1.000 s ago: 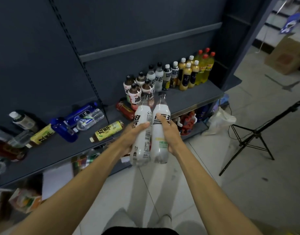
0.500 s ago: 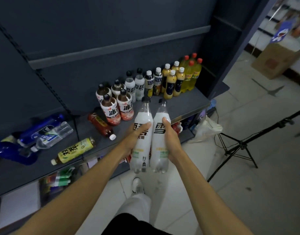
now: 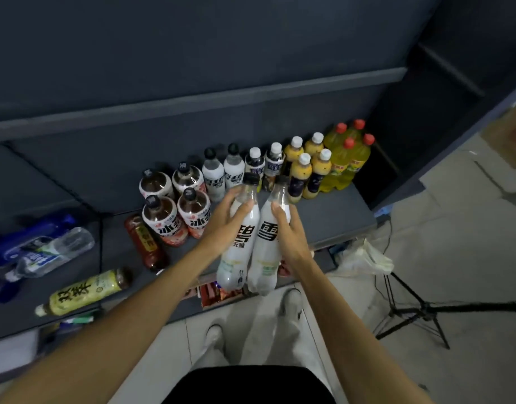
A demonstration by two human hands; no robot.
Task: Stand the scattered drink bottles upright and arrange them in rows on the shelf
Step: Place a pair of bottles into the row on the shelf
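Note:
Two white bottles with black caps are held side by side over the front of the dark shelf [image 3: 332, 217]. My left hand [image 3: 221, 225] grips the left white bottle [image 3: 236, 258], and my right hand [image 3: 288, 231] grips the right white bottle [image 3: 265, 258]. Both bottles are upright, tilted slightly away from me. Behind them stand rows of upright bottles: brown tea bottles [image 3: 175, 217], white bottles [image 3: 221, 173], yellow bottles with white caps [image 3: 309, 173] and yellow bottles with red caps [image 3: 347, 158]. Lying on the shelf are a red bottle [image 3: 144, 243], a green tea bottle [image 3: 84, 291], a clear water bottle [image 3: 49, 253] and a blue bottle [image 3: 32, 237].
A black tripod [image 3: 420, 310] stands on the tiled floor at the right, next to a white plastic bag [image 3: 364, 258]. A lower shelf with packets [image 3: 218, 293] shows under the shelf edge. My legs and shoes [image 3: 291, 301] are below the bottles.
I have stepped closer to the shelf, and both hands have carried the two white bottles forward and up toward the standing rows. My grip has shifted higher on the bottles.

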